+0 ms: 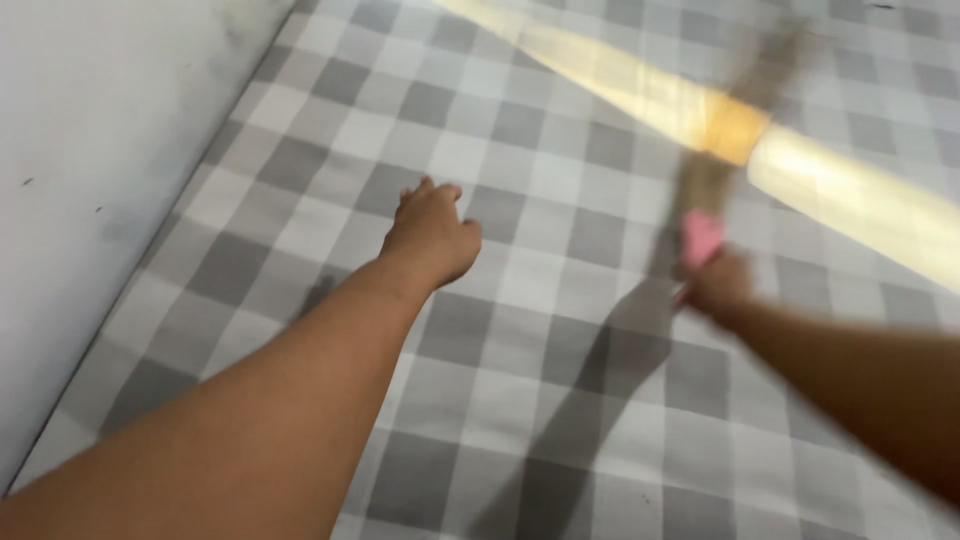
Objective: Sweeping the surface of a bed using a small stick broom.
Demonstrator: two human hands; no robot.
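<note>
My left hand (432, 236) reaches forward over a grey and white checked bedsheet (520, 400), palm down, fingers loosely curled, holding nothing. My right hand (716, 284) is blurred and grips the pink handle of a small broom (740, 110) whose brownish bristles point up and away, toward the top right. The broom is smeared by motion, so its shape is unclear. A band of sunlight (850, 190) crosses the sheet behind the broom.
A pale wall (90, 150) with a few dark marks runs along the left edge of the sheet. Shadows of my arms and the broom fall on the sheet near the bottom middle.
</note>
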